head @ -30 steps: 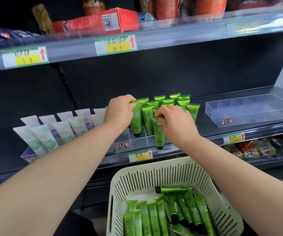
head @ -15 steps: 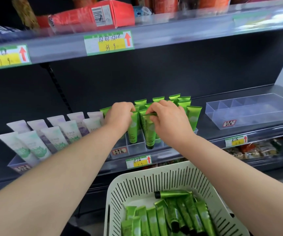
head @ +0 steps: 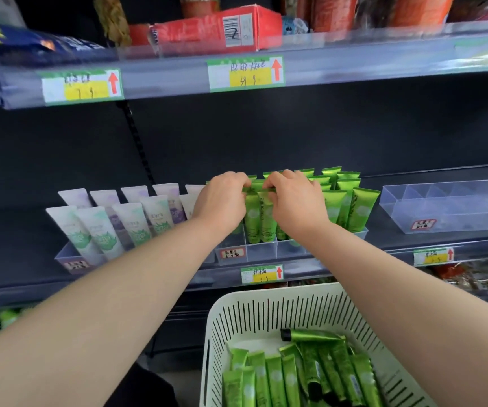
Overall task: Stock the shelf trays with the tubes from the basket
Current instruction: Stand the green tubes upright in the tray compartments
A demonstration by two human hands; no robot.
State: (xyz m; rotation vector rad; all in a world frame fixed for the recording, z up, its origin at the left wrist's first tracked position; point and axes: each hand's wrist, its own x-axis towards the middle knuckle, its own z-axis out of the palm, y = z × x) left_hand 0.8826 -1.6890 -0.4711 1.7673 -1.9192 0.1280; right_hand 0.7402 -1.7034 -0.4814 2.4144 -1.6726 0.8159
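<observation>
We take the middle tray [head: 262, 251] as our marker throughout. It sits at the front of the dark shelf [head: 14, 248]. An upper shelf [head: 163, 80] runs above it, with a red box [head: 207, 33] lying up there, above the tray.

Below the tray and nearer to us stands the white slotted basket [head: 266, 298]. The loose tubes [head: 275, 380], all green, lie flat in its bottom.

To the right of the tray, a little apart on the same shelf, is a clear divided tray [head: 448, 210]. To the left of it, a third tray [head: 69, 259] holds white tubes [head: 131, 221] that lean back, cap down.

Inside the middle tray, green tubes [head: 360, 210] stand cap down in rows along its back and right side.

Our hands meet over its front left part, side by side and nearly touching. The left hand [head: 222, 201], fingers curled, pinches the flat top end of the left tube [head: 251, 221]. The right hand [head: 295, 201] pinches the top of the right tube [head: 267, 224] in the same way. These two tubes stand upright and against each other, their lower ends down in a front compartment. We cannot tell whether their caps rest on the tray floor.

A small label [head: 231, 254] is stuck on the tray's front wall. A price tag [head: 262, 274] sits on the shelf rail just below the tray.
</observation>
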